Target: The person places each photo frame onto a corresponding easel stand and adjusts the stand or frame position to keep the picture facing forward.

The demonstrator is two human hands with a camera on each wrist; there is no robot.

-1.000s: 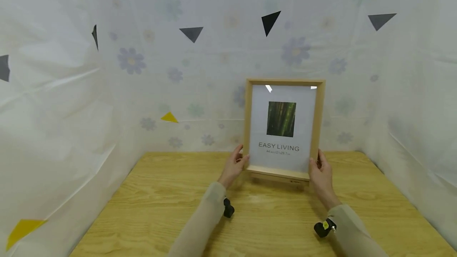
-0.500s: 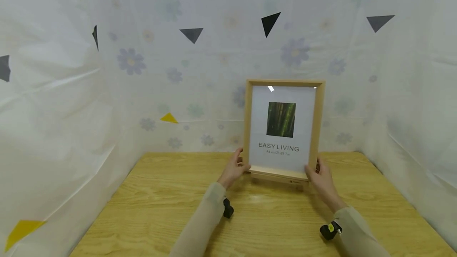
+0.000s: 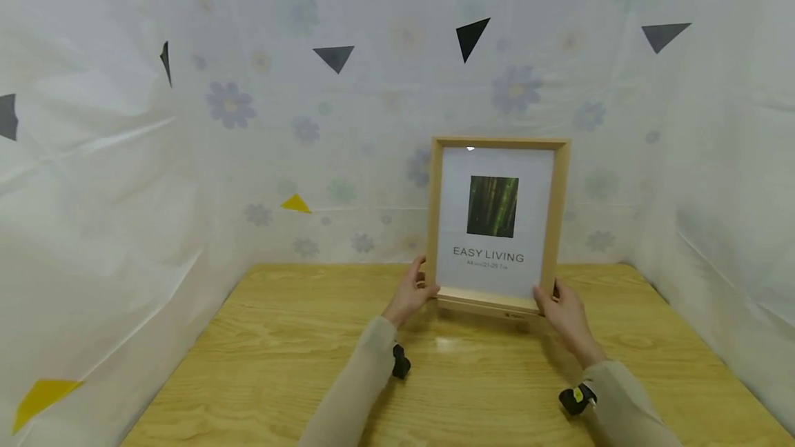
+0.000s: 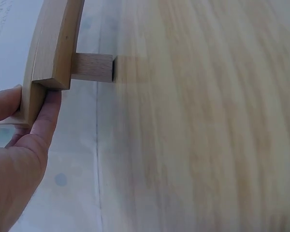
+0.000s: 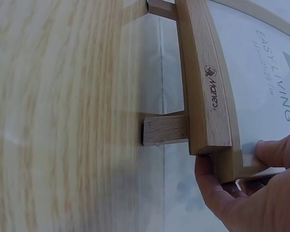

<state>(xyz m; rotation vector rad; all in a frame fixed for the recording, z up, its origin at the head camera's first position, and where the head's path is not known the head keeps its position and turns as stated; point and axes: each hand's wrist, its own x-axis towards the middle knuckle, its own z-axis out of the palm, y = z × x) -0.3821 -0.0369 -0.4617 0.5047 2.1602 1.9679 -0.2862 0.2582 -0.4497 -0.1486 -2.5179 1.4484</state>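
A picture frame (image 3: 493, 223) with a light wooden border holds a white sheet marked EASY LIVING and a dark green bamboo picture. It stands nearly upright on the ledge (image 3: 487, 310) of a small wooden tabletop easel. My left hand (image 3: 410, 293) grips its lower left corner, thumb on the front and fingers beneath and behind. At the opposite lower corner, my right hand (image 3: 568, 316) pinches the border the same way. Close up in the right wrist view, the ledge (image 5: 205, 82) bears a printed logo, and a short easel leg (image 5: 166, 128) reaches the table.
Wood-grain tabletop (image 3: 298, 357) spreads around the easel on every side. Behind it hangs a pale flowered curtain (image 3: 373, 123) with black, grey and yellow triangles. White sheeting (image 3: 93, 226) encloses the left side, and similar sheeting (image 3: 733, 192) the right.
Both hands have slid down the frame's sides to its lower corners, the right hand farther. The frame still rests on the easel, with the whole view shifted only slightly.
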